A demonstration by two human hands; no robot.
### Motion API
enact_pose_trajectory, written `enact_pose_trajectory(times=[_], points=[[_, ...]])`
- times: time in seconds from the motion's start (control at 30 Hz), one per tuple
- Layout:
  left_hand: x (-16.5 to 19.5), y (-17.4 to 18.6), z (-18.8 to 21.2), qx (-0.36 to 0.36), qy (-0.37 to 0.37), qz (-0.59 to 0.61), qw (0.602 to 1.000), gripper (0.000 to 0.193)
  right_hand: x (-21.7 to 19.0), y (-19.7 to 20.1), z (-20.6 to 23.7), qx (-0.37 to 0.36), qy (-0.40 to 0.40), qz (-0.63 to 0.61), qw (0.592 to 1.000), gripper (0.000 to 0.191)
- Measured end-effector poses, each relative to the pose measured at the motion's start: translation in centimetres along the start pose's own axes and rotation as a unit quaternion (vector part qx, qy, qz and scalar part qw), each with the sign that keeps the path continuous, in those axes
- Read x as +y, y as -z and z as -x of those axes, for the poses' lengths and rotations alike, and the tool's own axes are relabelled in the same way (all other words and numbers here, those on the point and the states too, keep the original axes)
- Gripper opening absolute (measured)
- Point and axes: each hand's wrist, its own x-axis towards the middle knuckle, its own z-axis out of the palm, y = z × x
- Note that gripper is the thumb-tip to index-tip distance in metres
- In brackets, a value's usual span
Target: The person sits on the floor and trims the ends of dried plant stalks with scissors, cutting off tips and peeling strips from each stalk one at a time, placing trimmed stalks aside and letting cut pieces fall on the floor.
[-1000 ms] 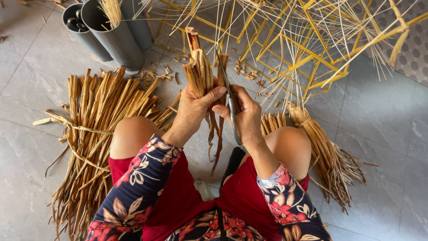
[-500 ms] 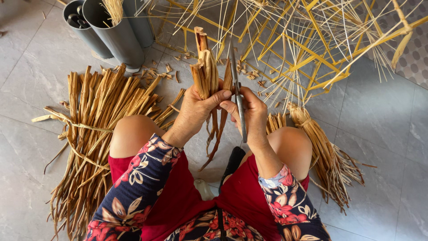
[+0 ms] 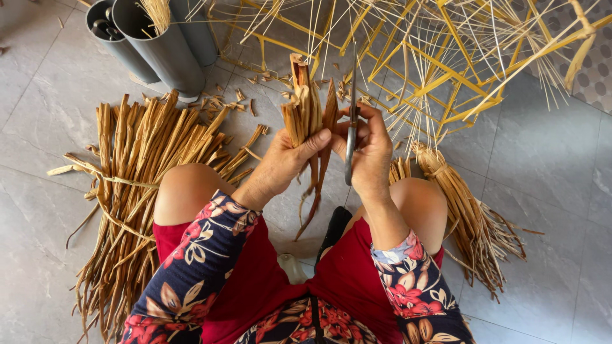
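My left hand (image 3: 288,160) grips a small bunch of dry brown reed strips (image 3: 305,108), held upright in front of me between my knees. My right hand (image 3: 370,150) holds a thin metal blade (image 3: 352,121) pointing up, close beside the bunch. The two hands nearly touch. Loose ends of the strips hang down below my left hand.
A large tied bundle of dry strips (image 3: 137,185) lies on the tiled floor at my left knee, a smaller bundle (image 3: 468,216) at my right. Grey tubes (image 3: 162,48) stand at the upper left. A yellow frame with thin sticks (image 3: 459,57) fills the top.
Both hands have lifted slightly with the bunch. The blade in my right hand now stands upright beside the strips instead of lying against them.
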Motion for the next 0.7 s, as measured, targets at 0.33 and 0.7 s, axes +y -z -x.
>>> enact_pose_trajectory(times=[0.33, 0.7], points=[[-2.7, -0.4, -1.0, 0.043, -0.003, -0.083, 0.996, 0.030, -2.6, 0.2, 0.6, 0.058, 0.042, -0.017, 0.997, 0.040], [-0.4, -1.3, 0.0, -0.060, 0.026, 0.003, 0.998, 0.054, -2.2, 0.9, 0.3, 0.027, 0.003, -0.119, 0.992, 0.042]])
